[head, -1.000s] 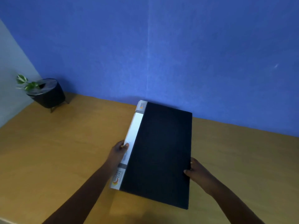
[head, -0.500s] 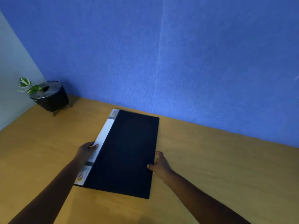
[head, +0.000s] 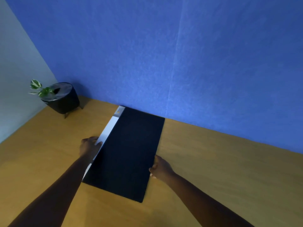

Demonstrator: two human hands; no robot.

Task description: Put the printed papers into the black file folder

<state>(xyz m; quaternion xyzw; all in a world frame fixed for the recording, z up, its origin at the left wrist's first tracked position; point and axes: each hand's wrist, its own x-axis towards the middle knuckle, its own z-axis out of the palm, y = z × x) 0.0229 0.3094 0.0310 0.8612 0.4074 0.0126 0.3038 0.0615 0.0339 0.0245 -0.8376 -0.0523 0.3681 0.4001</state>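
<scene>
The black file folder (head: 129,151) lies closed on the wooden desk (head: 221,169), its white spine label facing left and its far end close to the blue wall. My left hand (head: 89,146) grips the spine edge about halfway along. My right hand (head: 161,167) grips the folder's right edge near its lower part, thumb on top. No printed papers are in view.
A black round pot with a small green-and-white plant (head: 60,97) stands in the far left corner of the desk. The blue wall (head: 180,63) runs along the back edge, a pale wall along the left.
Both hands have carried the folder left and away from me, toward the wall, and it now rests flatter on the desk. The grips stay the same.
</scene>
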